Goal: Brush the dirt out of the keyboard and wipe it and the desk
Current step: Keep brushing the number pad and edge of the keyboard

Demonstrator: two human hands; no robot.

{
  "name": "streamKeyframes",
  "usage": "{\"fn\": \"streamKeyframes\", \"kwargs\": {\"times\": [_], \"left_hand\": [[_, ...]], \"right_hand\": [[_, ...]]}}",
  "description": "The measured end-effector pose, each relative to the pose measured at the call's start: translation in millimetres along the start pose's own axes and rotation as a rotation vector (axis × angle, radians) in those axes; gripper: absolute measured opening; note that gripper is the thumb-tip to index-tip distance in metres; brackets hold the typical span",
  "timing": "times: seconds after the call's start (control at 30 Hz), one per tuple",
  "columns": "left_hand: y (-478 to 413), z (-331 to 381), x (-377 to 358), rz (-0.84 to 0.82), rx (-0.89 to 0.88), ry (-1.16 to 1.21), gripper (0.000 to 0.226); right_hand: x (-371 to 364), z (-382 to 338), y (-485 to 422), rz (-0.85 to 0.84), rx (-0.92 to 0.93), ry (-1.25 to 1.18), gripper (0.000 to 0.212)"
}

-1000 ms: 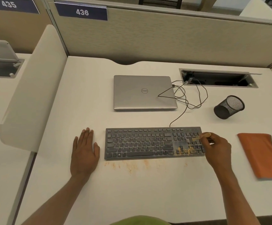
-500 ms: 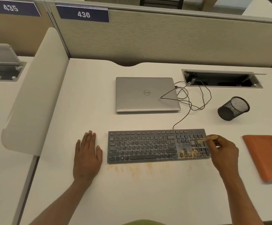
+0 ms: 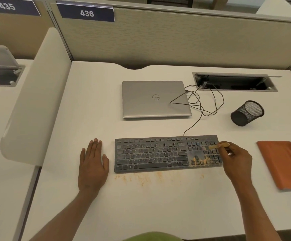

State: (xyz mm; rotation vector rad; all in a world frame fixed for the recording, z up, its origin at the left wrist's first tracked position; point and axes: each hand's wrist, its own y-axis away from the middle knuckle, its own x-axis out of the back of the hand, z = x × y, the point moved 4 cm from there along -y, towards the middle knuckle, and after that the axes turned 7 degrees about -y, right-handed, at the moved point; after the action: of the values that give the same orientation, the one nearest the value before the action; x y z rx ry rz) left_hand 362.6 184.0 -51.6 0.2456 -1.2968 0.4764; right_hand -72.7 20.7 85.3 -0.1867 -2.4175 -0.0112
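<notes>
A dark grey keyboard [image 3: 155,154] lies across the middle of the white desk [image 3: 158,206]. Orange-brown dirt [image 3: 199,162] covers its right number-pad keys, and more is scattered on the desk [image 3: 141,179] just in front of it. My right hand [image 3: 235,160] holds a small wooden-handled brush [image 3: 218,146], its bristles on the number pad's upper keys. My left hand [image 3: 93,165] rests flat on the desk, fingers apart, just left of the keyboard. A folded orange cloth [image 3: 282,164] lies at the right.
A closed silver laptop [image 3: 156,99] sits behind the keyboard, with a tangle of cable [image 3: 203,103] running to an open cable hatch [image 3: 235,82]. A black mesh pen cup [image 3: 247,113] lies on its side. A curved white divider [image 3: 35,101] borders the left.
The brush has stayed over the number pad with only slight movement. The left hand has not moved. The view has shifted a little.
</notes>
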Motion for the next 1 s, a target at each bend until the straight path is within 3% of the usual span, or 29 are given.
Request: {"fn": "streamKeyframes", "kwargs": {"times": [0.8,1.0], "left_hand": [[0,-1,-1,-0.023,0.009,-0.001,0.065],[1,-1,0,-0.018,0.008,0.001,0.065]], "right_hand": [[4,-2,5,0.069,0.013,-0.041,0.019],[-2,6,9,-0.012,-0.021,0.017,0.019]]}}
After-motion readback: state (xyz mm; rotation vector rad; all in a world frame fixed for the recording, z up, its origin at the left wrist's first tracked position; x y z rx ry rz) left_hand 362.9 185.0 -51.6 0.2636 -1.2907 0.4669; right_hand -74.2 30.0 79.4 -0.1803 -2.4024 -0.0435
